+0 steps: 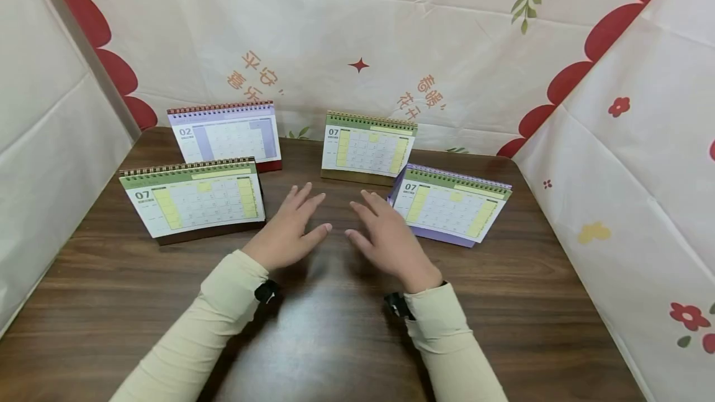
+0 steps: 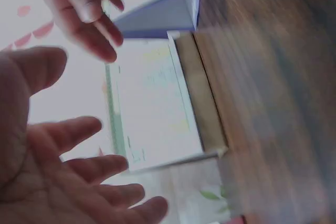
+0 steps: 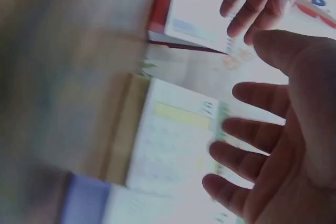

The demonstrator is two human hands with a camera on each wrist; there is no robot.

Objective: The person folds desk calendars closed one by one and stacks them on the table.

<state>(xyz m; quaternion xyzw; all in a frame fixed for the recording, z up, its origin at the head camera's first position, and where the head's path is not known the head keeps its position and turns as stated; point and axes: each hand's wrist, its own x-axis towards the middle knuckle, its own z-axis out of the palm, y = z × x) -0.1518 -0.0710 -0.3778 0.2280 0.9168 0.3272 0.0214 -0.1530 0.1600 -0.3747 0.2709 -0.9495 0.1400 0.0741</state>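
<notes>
Both hands hover over the middle of the table, fingers spread and holding nothing. The left hand (image 1: 290,228) is beside a desk calendar with a dark brown base (image 1: 195,200), whose page reads 07. To the right, the right hand (image 1: 391,237) has its fingers close to a purple-based desk calendar (image 1: 452,203), also on 07. Farther back between them stands a gold-based calendar (image 1: 368,144) showing 07. A red-based calendar (image 1: 229,135) with a lilac page marked 02 stands behind the brown one. In the left wrist view, the left palm (image 2: 58,166) faces the gold-based calendar.
The calendars stand upright on a brown wood-grain table (image 1: 313,340). Behind it hangs a white printed cloth (image 1: 313,30) with red scallops, and more cloth closes off the left and right sides. A black strap (image 1: 266,291) circles the left wrist.
</notes>
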